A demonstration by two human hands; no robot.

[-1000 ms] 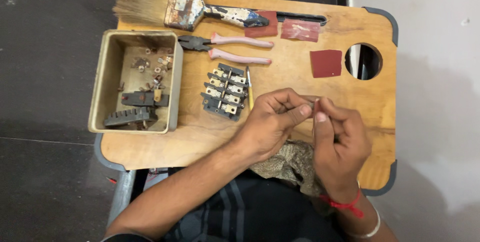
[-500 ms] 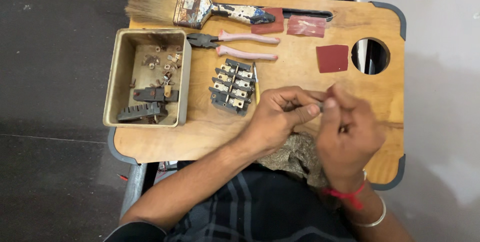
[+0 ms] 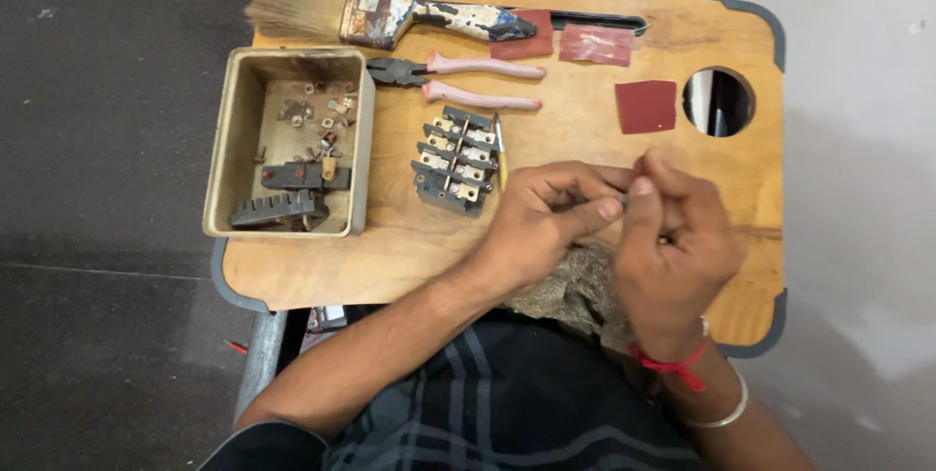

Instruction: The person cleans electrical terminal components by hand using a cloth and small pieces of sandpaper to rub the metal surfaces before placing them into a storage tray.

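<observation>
Across the dark floor [image 3: 107, 91] sits a wooden worktop [image 3: 409, 247] with grey rounded corners and a round hole [image 3: 719, 101] near its far right edge. At its far edge lies a wide paintbrush [image 3: 375, 1], bristles pointing left, its handle flecked with old paint. Left of centre stands a shallow tan metal tray [image 3: 226, 144] holding small rusty screws and nuts and two dark toothed blocks. Just right of the tray's top lie pliers [image 3: 458, 79] with pink handles, and below them a black terminal block [image 3: 455, 161] with metal contacts, a thin pencil-like stick touching its right side. Three pieces of red sandpaper [image 3: 645, 105] rest near the far edge, one of them under the brush handle. A grey, rough cloth [image 3: 570, 291] lies on the near edge under the wrists.

Right of centre the left hand [image 3: 546, 217] and right hand [image 3: 678, 237] meet over the worktop. Both are pinched together on one tiny piece [image 3: 624, 196] between their fingertips; it is too small and too covered to tell what it is. A red thread and a thin bangle circle the right wrist.
</observation>
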